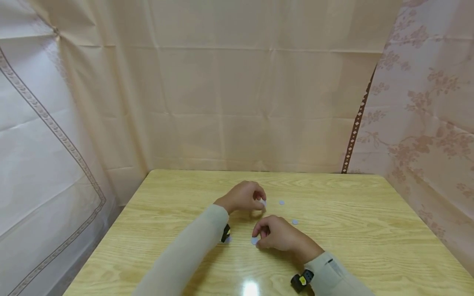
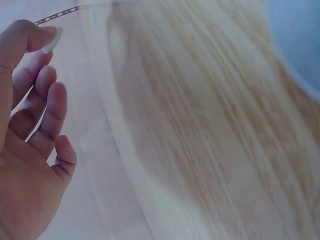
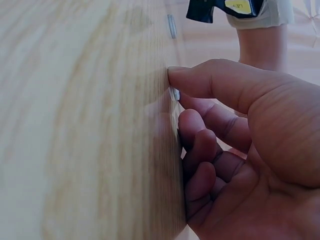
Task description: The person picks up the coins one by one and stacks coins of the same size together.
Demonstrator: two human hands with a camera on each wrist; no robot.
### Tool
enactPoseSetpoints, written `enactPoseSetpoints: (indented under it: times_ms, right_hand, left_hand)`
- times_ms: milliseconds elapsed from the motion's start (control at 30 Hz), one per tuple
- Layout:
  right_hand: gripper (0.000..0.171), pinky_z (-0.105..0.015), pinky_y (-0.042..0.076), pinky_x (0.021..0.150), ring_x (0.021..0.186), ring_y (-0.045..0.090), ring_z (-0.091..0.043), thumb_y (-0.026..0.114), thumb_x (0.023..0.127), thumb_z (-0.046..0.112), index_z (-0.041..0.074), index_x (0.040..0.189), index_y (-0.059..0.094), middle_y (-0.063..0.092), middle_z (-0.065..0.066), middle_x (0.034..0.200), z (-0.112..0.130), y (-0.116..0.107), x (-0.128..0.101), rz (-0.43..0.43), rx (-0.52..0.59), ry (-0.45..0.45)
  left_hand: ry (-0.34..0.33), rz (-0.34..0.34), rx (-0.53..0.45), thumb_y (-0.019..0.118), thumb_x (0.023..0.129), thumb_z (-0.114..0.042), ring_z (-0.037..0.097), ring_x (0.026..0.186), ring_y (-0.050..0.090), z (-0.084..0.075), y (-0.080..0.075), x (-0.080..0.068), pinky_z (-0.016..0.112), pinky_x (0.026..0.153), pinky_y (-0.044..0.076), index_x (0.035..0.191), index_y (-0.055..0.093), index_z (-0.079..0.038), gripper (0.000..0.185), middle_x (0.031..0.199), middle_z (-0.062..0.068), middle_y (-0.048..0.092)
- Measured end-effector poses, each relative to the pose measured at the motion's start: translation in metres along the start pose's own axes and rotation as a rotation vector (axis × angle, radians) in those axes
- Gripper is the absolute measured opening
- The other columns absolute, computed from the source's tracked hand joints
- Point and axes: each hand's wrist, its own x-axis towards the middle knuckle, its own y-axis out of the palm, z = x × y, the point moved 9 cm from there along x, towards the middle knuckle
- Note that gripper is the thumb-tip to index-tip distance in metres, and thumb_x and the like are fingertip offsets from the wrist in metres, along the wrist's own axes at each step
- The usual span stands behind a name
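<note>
Pinching thin discs off slick tabletop — right hand and left hand could let one slip.

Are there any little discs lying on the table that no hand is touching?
Yes, two discs lie on the table apart from both hands.

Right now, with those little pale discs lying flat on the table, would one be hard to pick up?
Probably fiddly: the disc looks thin and flat on the glossy table, so it may slide. Likely light. The right hand pinches one at its edge.
</note>
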Motion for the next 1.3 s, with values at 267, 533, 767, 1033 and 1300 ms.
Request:
enactPoseSetpoints:
  times_ms: [267, 533, 767, 1033, 1300]
  right_hand:
    - [0.017, -0.024, 0.043, 0.055, 0.062, 0.052, -0.011, 0.083, 0.085, 0.011, 0.013, 0.100, 0.074, 0.062, -0.001, 0.075, -0.001, 0.001, -0.001, 0.003, 0.003, -0.001]
    - [0.017, -0.023, 0.043, 0.053, 0.060, 0.052, -0.011, 0.083, 0.085, 0.011, 0.013, 0.099, 0.074, 0.062, -0.001, 0.074, -0.002, 0.001, -0.001, -0.004, -0.003, -0.006]
    - [0.017, -0.023, 0.042, 0.053, 0.060, 0.051, -0.011, 0.083, 0.086, 0.012, 0.013, 0.100, 0.074, 0.062, -0.001, 0.074, -0.002, 0.000, -0.001, -0.003, 0.000, -0.006]
    - [0.015, -0.023, 0.042, 0.052, 0.059, 0.051, -0.010, 0.082, 0.087, 0.012, 0.013, 0.100, 0.074, 0.062, -0.001, 0.075, -0.004, 0.001, 0.001, 0.007, 0.021, -0.008]
    - [0.016, -0.023, 0.041, 0.052, 0.059, 0.050, -0.010, 0.082, 0.086, 0.011, 0.011, 0.100, 0.074, 0.061, -0.001, 0.073, -0.002, -0.002, 0.001, -0.003, 0.014, -0.013]
  left_hand:
    - [0.052, -0.112, -0.204, 0.082, 0.088, -0.028, 0.026, 0.117, 0.058, -0.014, -0.019, -0.019, 0.049, 0.100, 0.051, 0.092, 0.076, -0.027, 0.008, 0.118, -0.010, 0.059]
    - [0.076, -0.254, -0.322, 0.084, 0.087, -0.028, 0.014, 0.118, 0.055, -0.020, -0.039, -0.042, 0.044, 0.097, 0.044, 0.096, 0.077, -0.027, 0.011, 0.127, 0.001, 0.063]
    - [0.090, -0.320, -0.393, 0.086, 0.085, -0.023, 0.016, 0.121, 0.054, -0.027, -0.049, -0.067, 0.045, 0.094, 0.041, 0.095, 0.078, -0.025, 0.014, 0.129, 0.001, 0.062]
    - [0.079, -0.295, -0.490, 0.084, 0.086, -0.020, 0.020, 0.130, 0.055, -0.030, -0.038, -0.095, 0.058, 0.110, 0.037, 0.095, 0.078, -0.025, 0.013, 0.145, -0.007, 0.050]
    - [-0.009, -0.285, -0.455, 0.086, 0.084, -0.023, 0.022, 0.128, 0.053, -0.021, -0.022, -0.103, 0.063, 0.109, 0.041, 0.091, 0.078, -0.026, 0.011, 0.143, -0.007, 0.051]
